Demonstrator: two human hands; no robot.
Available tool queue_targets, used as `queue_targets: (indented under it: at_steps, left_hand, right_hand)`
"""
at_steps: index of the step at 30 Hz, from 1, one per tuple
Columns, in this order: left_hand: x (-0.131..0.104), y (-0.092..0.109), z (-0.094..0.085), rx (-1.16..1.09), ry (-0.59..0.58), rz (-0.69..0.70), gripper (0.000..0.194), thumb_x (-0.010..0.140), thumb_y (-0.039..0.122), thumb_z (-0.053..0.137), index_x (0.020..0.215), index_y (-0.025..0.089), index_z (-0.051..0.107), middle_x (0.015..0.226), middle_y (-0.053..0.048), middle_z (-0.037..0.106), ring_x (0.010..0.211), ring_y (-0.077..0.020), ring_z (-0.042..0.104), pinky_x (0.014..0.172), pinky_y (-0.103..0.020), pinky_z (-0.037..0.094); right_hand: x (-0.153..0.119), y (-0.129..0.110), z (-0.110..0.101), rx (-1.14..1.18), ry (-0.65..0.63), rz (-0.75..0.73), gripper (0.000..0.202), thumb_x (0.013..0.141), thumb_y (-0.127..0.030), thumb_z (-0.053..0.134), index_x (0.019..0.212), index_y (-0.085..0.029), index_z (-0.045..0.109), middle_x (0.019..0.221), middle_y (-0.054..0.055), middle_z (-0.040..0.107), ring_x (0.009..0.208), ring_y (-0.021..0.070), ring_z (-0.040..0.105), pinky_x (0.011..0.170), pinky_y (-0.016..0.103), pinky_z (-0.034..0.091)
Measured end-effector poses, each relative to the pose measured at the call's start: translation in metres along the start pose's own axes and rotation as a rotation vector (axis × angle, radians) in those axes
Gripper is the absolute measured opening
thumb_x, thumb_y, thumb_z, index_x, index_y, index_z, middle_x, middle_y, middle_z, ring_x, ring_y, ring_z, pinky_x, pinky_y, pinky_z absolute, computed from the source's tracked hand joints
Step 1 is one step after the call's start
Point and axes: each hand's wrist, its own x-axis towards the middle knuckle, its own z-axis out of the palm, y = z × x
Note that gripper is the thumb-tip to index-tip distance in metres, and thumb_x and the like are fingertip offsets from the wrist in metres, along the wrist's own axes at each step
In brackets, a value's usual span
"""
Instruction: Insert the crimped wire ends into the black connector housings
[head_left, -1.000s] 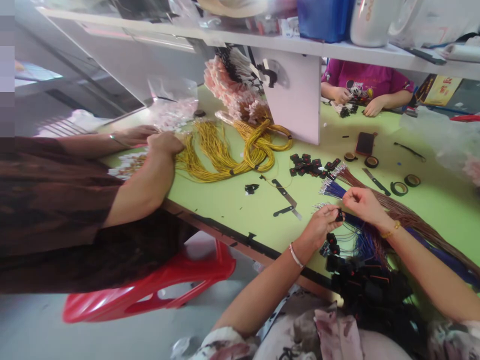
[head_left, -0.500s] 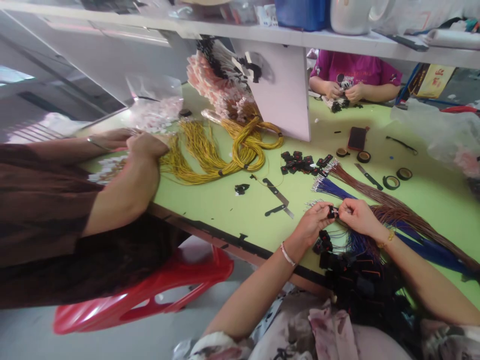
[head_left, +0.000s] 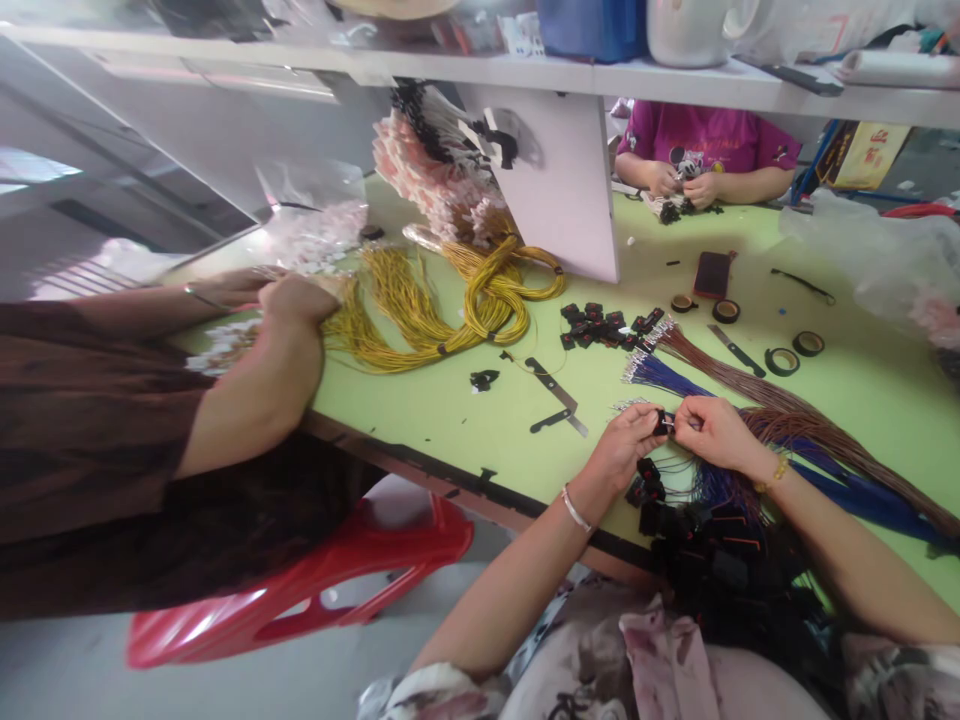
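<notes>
Between the fingertips of my left hand (head_left: 628,436) is a small black connector housing (head_left: 662,423). My right hand (head_left: 709,430) is closed in a pinch right beside it, at a thin wire (head_left: 672,425) that meets the housing; how far the wire goes in is too small to tell. Under and behind my hands lie a bundle of blue wires (head_left: 654,372) and a bundle of brown wires (head_left: 712,362), both with metal-tipped ends. Close to my body, a heap of black connectors with wires (head_left: 720,560) hangs over the table's front edge.
Loose black connectors (head_left: 592,326) lie ahead, near folding blades (head_left: 555,390), a knife (head_left: 736,350) and tape rolls (head_left: 782,361). Yellow wire coils (head_left: 495,300) lie to the left, by a co-worker's arm (head_left: 262,370). Another person (head_left: 705,150) works opposite, beneath the shelf (head_left: 450,65).
The view has shifted slightly. My two hands stay together at the connector housing, with hardly any visible movement. The co-worker's arm on the left sits a little farther right in the picture.
</notes>
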Motion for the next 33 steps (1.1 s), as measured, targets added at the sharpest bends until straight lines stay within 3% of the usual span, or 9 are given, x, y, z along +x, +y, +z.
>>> queue_targets:
  at_steps: [7,13,20,23,26,29,33]
  left_hand:
    - [-0.002,-0.003,0.004,0.044,0.027,0.023,0.034,0.061,0.031,0.081,0.083,0.013,0.062,0.080,-0.001,0.060,0.070,-0.0082,0.057,0.071,-0.023,0.050]
    - [-0.001,-0.005,0.007,0.078,0.069,0.060,0.036,0.058,0.035,0.081,0.077,0.013,0.060,0.077,0.000,0.058,0.066,-0.0075,0.054,0.066,-0.023,0.048]
    - [0.001,-0.008,0.006,0.120,0.093,0.086,0.040,0.056,0.039,0.082,0.077,0.013,0.060,0.073,-0.001,0.060,0.064,-0.0087,0.055,0.063,-0.023,0.048]
    - [0.000,-0.006,0.009,0.136,0.099,0.093,0.039,0.056,0.040,0.081,0.077,0.013,0.061,0.072,0.000,0.059,0.064,-0.0086,0.054,0.064,-0.024,0.048]
    - [0.000,-0.003,0.010,0.140,0.100,0.091,0.039,0.056,0.040,0.081,0.078,0.014,0.062,0.073,0.000,0.058,0.066,-0.0090,0.054,0.064,-0.025,0.049]
    - [0.000,-0.002,0.009,0.138,0.086,0.071,0.040,0.056,0.040,0.081,0.079,0.013,0.062,0.073,-0.001,0.059,0.067,-0.0096,0.055,0.064,-0.025,0.048]
    - [-0.002,-0.002,0.007,0.134,0.076,0.065,0.040,0.057,0.040,0.081,0.080,0.013,0.063,0.074,-0.002,0.060,0.069,-0.0101,0.055,0.064,-0.025,0.048]
  right_hand:
    - [0.000,-0.004,0.005,-0.030,0.033,-0.031,0.012,0.072,-0.017,0.053,0.060,-0.018,0.053,0.056,-0.002,0.052,0.051,0.0099,0.040,0.051,0.023,0.028]
    - [0.000,0.000,0.008,-0.050,0.007,-0.141,0.013,0.079,-0.017,0.049,0.067,-0.018,0.054,0.064,0.000,0.055,0.057,0.0109,0.045,0.056,0.023,0.031]
    - [-0.001,0.000,0.009,-0.087,-0.002,-0.091,0.014,0.077,-0.016,0.051,0.063,-0.017,0.054,0.058,-0.001,0.053,0.052,0.0098,0.042,0.053,0.022,0.029]
    - [0.022,0.005,-0.005,-0.047,-0.034,-0.097,0.018,0.084,-0.021,0.048,0.070,-0.017,0.059,0.066,0.000,0.060,0.058,0.0108,0.048,0.058,0.022,0.033]
    - [0.061,0.020,-0.014,-0.215,0.081,0.003,0.019,0.085,-0.027,0.049,0.076,-0.017,0.062,0.072,0.003,0.063,0.064,0.0132,0.051,0.062,0.024,0.034]
    - [0.095,0.036,-0.010,-0.458,0.069,0.141,0.014,0.081,-0.028,0.055,0.081,-0.018,0.065,0.083,0.006,0.064,0.070,0.0156,0.052,0.061,0.026,0.031]
    - [0.106,0.048,0.000,-0.559,0.066,0.198,0.019,0.086,-0.029,0.047,0.082,-0.019,0.064,0.091,0.007,0.065,0.070,0.0166,0.052,0.058,0.027,0.027]
